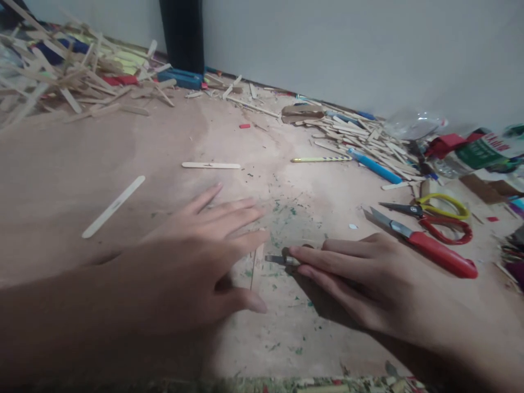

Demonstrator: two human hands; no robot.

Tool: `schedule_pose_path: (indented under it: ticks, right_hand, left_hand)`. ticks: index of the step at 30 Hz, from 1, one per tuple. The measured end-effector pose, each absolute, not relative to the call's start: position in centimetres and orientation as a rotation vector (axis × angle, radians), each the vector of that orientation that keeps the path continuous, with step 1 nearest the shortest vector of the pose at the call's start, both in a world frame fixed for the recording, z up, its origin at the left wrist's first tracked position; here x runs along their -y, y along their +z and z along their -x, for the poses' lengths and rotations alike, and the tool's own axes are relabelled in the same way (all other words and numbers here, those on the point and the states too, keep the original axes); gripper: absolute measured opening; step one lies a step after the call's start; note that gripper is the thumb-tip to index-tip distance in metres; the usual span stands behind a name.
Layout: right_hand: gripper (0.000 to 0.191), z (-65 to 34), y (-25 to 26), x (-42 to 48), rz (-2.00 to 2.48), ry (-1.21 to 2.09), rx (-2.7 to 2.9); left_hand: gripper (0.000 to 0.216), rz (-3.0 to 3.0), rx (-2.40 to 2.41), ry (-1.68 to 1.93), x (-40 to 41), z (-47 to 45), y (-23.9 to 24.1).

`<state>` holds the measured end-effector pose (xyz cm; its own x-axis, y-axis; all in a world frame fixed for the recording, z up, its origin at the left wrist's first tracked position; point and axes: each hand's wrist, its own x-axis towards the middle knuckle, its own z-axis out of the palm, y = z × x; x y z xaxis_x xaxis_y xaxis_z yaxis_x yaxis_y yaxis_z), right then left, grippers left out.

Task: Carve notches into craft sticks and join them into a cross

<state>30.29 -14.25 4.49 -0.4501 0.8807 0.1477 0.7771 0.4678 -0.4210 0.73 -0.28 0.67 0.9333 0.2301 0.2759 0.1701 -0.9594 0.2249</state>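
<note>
My left hand [196, 256] lies flat on the brown board with its fingers spread, pressing down a wooden craft stick [257, 267] whose end shows between thumb and fingers. My right hand [360, 278] grips a small craft knife [280, 260], its metal blade tip pointing left and touching or nearly touching the stick. The knife's handle is hidden inside the hand.
Loose craft sticks [113, 206] [210, 165] lie on the board. Red scissors [426, 245] and yellow-handled scissors [442, 207] rest right of my hand. A blue pen [374, 166], a striped pencil [321, 159] and stick piles [61, 71] [368, 136] line the wall.
</note>
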Motion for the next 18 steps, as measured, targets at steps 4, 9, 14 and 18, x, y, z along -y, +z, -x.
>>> schedule_pose_path:
  ticks: [4,9,14,18]
  right_hand:
    - [0.027,-30.4,4.6,14.3,1.389,0.425,2.377]
    - [0.032,-30.6,4.5,14.7,1.431,0.326,2.370]
    - [0.030,-30.7,4.7,14.8,1.444,0.391,2.264]
    - [0.037,-30.6,5.5,15.3,1.503,0.396,2.344]
  left_hand:
    - [0.055,-2.944,-0.190,0.509,-0.3,-0.5,1.4]
    - [0.039,-2.883,-0.117,0.604,-1.2,-0.2,0.1]
    - [0.033,-2.836,-0.038,0.605,-1.3,-0.2,0.5]
    - [0.033,-2.751,-0.057,0.468,-0.6,0.1,2.1]
